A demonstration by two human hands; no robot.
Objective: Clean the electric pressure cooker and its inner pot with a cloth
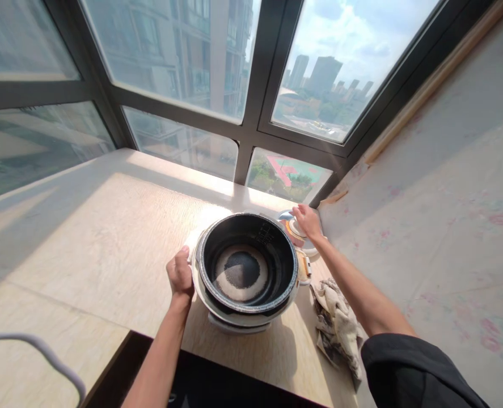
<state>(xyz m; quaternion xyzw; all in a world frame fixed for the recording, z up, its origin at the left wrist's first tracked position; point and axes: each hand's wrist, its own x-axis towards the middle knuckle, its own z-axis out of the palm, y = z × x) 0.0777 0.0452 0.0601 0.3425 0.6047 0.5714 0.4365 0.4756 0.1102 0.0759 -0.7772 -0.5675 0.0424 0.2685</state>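
Had left hand (180, 272) curled around side of rice cooker (239, 324), right hand (306, 221) bent at lid (312, 253) with unclear hold. Stood on desk (106, 249) near rumpled cloth (338, 320). Looked rigid, probably weighty, slick; best grasped beneath both sides.

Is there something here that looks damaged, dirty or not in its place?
Yes. The pot has a pale ring on its dark floor, perhaps wear or residue. To its right, the rag lies crumpled, with dark patches, perhaps dirt.

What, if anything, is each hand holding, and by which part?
The left hand holds the rice cooker by its left side; the right hand is at a blue-edged white piece, its grip unclear.
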